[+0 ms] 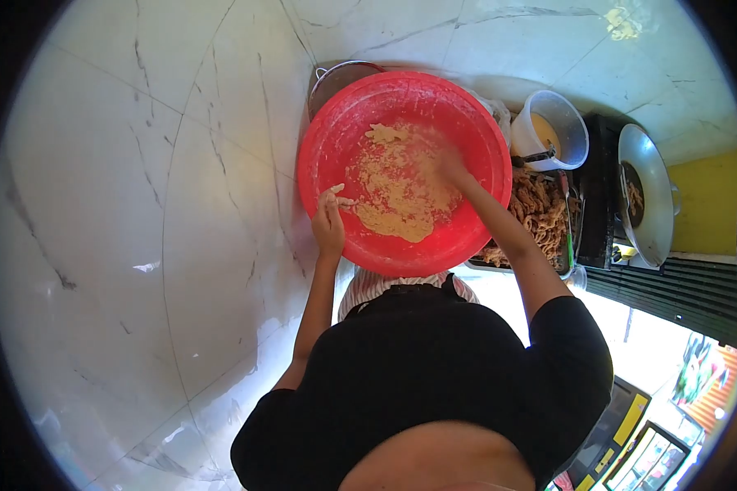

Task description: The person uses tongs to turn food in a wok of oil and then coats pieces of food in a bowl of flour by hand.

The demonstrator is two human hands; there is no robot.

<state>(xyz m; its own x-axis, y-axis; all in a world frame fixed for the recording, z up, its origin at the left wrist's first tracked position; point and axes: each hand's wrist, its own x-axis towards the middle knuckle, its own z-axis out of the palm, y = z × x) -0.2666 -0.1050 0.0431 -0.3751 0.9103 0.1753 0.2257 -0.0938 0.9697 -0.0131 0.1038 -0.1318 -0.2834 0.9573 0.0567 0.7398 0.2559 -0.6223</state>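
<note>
White marble tiles (139,204) fill the left of the scene. The left hand (329,222) rests on the near-left rim of the red basin (323,147), fingers loosely extended and gripping nothing. The basin sits at centre, just beyond the person's body; its support is hidden.

The mix (393,196) lies in the basin floor as a pale tan, crumbly layer, thickest at the near side. Smears and crumbs coat the inner wall. It has not formed one mass, so the working appears to be part-way, with binding left to do.

The right hand (453,168) is down in the far-right part of the mix. It is blurred, so its grip cannot be determined.

Further right are a white bucket (577,123) of yellow liquid, a tray (567,266) of brown fried strips, and a wok (655,196).
</note>
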